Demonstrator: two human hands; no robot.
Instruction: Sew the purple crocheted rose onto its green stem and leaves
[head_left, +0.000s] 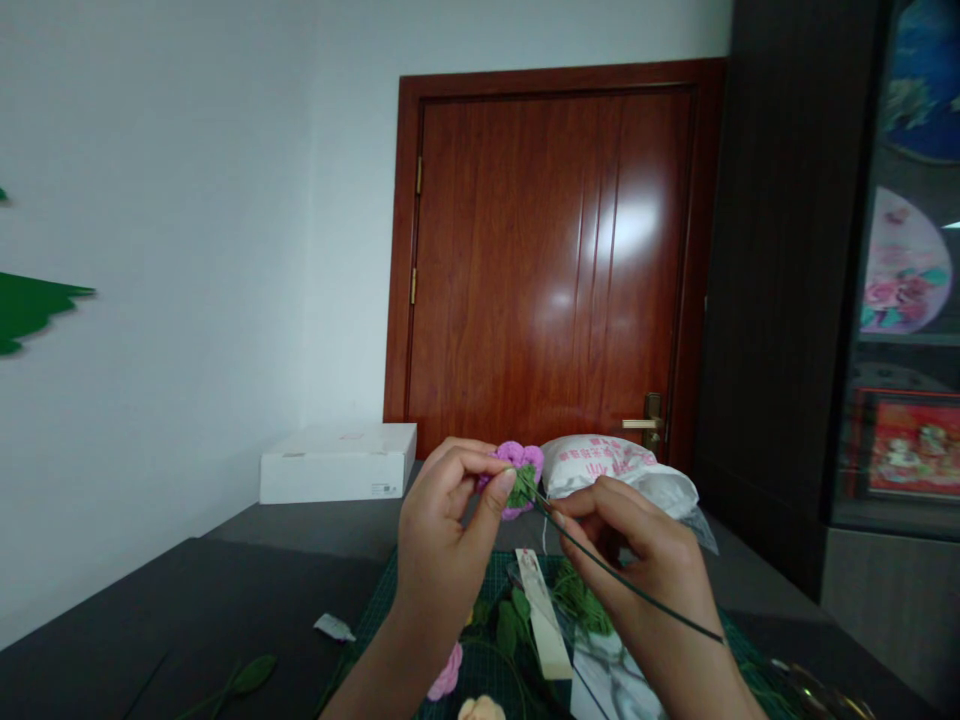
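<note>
My left hand (454,500) pinches a purple crocheted flower (512,453) between thumb and fingertips. Its green base (523,487) faces me. From that base a thin dark green wire stem (637,588) slants down to the right, across my right hand (630,550). The right thumb and forefinger are closed at the stem's upper end, close beside the flower. Something slender shows at those fingertips, too small to name. A pale thread hangs just below them. Both hands are raised above the green cutting mat (491,570).
On the mat lie a pale strip (544,620), green yarn (581,600), leaves (508,628), a pink flower (446,672) and a cream flower (481,709). A white box (337,463) and a white plastic bag (600,460) stand behind. Scissors-like handles (821,690) sit at lower right.
</note>
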